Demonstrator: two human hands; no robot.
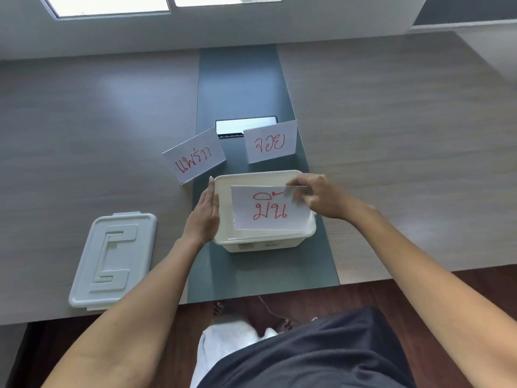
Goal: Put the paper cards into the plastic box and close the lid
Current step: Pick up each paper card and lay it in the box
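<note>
- Card (pixel 270 209) with red handwriting sits over the open plastic box (pixel 223 242), tilted, its lower edge down near the box's near wall and its top edge up at the far right.
- The right hand (pixel 319 198) pinches that card at its upper right corner, thumb and fingers closed on the paper's edge; the fingertips cover part of the writing there.
- The left hand (pixel 205 212) lies flat and straight-fingered against the box's left wall, palm toward the plastic, touching it and gripping nothing.
- The box stands on the dark strip (pixel 237 79) that runs down the middle of the wooden table (pixel 84 121), close to the near edge.
- Two more cards lie on the table beyond the box: the left card (pixel 194 159), just past the left hand's fingertips and half on the wood, and the right card (pixel 270 141) on the dark strip, well clear of both hands.
- The lid (pixel 112 261) rests flat on the table to the left of the box, beside the left forearm and apart from it.
- A dark rectangular panel (pixel 240 126) in the strip shows behind the two far cards, which cover its lower corners.
- The box's floor is mostly hidden by the held card, so whether other cards lie inside cannot be told.
- Small labels on the box's near wall are too blurred to read.
</note>
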